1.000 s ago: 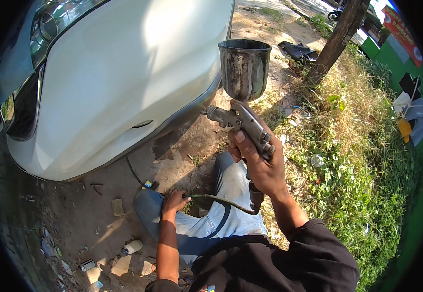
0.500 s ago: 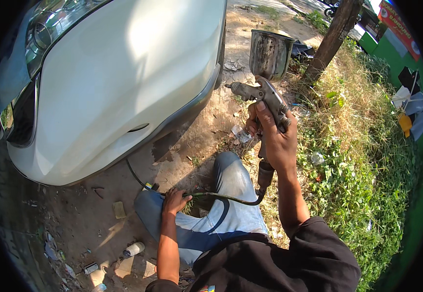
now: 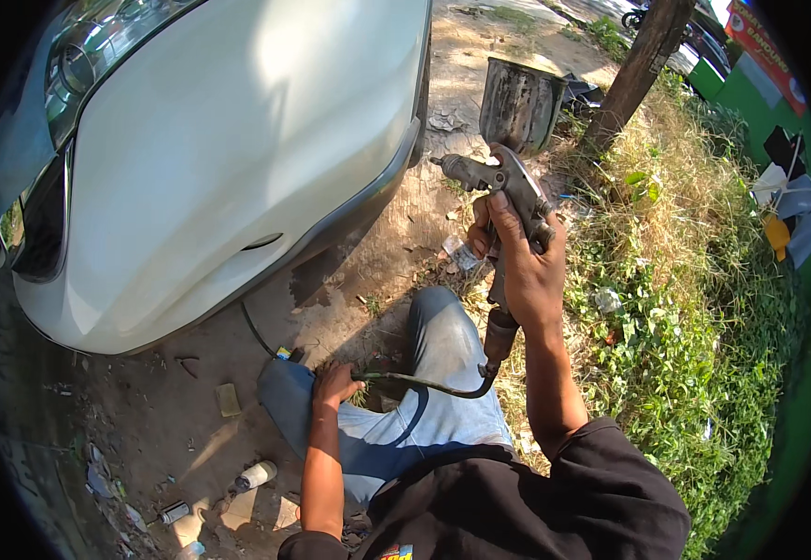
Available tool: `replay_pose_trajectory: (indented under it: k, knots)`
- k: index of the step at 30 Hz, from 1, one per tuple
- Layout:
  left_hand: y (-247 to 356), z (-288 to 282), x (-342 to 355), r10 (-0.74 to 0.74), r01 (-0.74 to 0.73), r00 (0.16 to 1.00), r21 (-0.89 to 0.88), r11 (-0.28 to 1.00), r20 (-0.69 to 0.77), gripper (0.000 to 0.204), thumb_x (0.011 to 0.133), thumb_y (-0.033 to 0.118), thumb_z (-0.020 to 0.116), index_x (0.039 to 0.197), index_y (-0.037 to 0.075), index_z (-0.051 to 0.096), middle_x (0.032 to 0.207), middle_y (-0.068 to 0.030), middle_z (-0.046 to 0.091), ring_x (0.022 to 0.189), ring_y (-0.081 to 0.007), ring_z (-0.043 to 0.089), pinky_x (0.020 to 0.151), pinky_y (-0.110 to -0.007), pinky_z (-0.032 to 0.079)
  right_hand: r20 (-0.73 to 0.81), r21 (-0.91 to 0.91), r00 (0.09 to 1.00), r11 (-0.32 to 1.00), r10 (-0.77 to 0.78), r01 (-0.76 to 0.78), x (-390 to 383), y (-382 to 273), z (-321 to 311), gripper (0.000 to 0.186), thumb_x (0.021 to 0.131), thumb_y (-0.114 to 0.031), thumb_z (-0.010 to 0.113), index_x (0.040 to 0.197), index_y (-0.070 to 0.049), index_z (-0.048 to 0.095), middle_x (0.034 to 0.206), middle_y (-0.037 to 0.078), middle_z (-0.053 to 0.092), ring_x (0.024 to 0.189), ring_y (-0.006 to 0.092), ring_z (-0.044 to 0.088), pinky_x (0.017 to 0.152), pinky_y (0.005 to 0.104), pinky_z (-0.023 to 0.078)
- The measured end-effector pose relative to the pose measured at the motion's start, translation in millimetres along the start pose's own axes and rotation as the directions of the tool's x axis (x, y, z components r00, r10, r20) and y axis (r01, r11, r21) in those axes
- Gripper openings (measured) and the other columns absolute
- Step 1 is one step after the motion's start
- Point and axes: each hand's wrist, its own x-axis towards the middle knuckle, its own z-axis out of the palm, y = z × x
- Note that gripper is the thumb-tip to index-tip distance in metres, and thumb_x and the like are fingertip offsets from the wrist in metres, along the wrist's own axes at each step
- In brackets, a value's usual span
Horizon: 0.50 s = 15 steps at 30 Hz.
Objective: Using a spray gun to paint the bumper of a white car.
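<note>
My right hand (image 3: 534,271) is closed round the handle of a metal spray gun (image 3: 517,187), held up in front of me on the right. A stained metal paint cup (image 3: 521,106) sits on top of it, tilted slightly. The nozzle faces left, toward a white car bumper (image 3: 228,159), with a gap between them. A dark air hose (image 3: 443,385) runs from the base of the handle across my legs to my left hand (image 3: 337,384). Resting at my left knee, that hand has its fingers closed round the hose; part of them is hidden.
A headlight (image 3: 88,61) sits at the car's upper left. Litter lies on the dirt, including a pale bottle (image 3: 256,476) and a small can (image 3: 174,512). Grass and weeds (image 3: 685,308) grow on the right, beside a leaning wooden post (image 3: 639,75) and a green wall.
My right hand and the spray gun's handle have shifted slightly left. The hose's bend below the gun has moved left too. My left hand stays at the knee.
</note>
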Motion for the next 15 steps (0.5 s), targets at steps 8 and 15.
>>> replay_pose_trajectory:
  k: [8,15]
  knots:
    - [10.9,-4.8,2.4,-0.201,0.191,0.977,0.120,0.974,0.078,0.048,0.080,0.040,0.085,0.117,0.010,0.080,0.137,-0.0169,0.068,0.134,-0.0360,0.059,0.115,-0.047,0.043,0.067,0.006,0.998,1.000,0.022,-0.022,-24.2,-3.7,17.9,0.039,0.110,-0.018,0.060,0.142,0.004,0.056,0.091,0.007,0.059,0.072,0.0130,0.052,0.063,0.0285,0.044]
    - [5.9,10.4,12.9,-0.267,0.244,0.956,0.174,0.954,0.125,0.052,0.079,0.039,0.084,0.124,0.013,0.079,0.145,-0.0124,0.066,0.147,-0.0341,0.048,0.121,-0.050,0.036,0.168,0.008,0.984,0.998,0.062,-0.064,-46.2,-11.9,37.0,0.051,0.110,-0.017,0.060,0.154,0.003,0.046,0.093,0.006,0.059,0.076,0.0118,0.051,0.064,0.0284,0.044]
